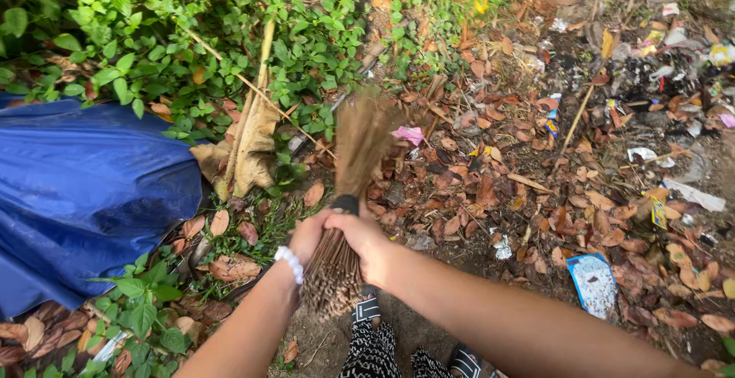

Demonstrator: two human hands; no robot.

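Note:
A stick broom made of thin brown twigs points away from me, its bristle end blurred over the dry leaves. Both hands grip its bundled handle near a dark band. My left hand, with a white bead bracelet at the wrist, wraps the left side. On the right side, my right hand closes over the bundle, touching the left hand. The cut ends of the twigs stick out below my hands. My patterned trousers and sandals show under them.
A blue tarpaulin covers the ground at left. Green creeping plants fill the upper left, with a dry palm stalk lying in them. Dry brown leaves and scattered litter, wrappers and plastic scraps, cover the dirt at right.

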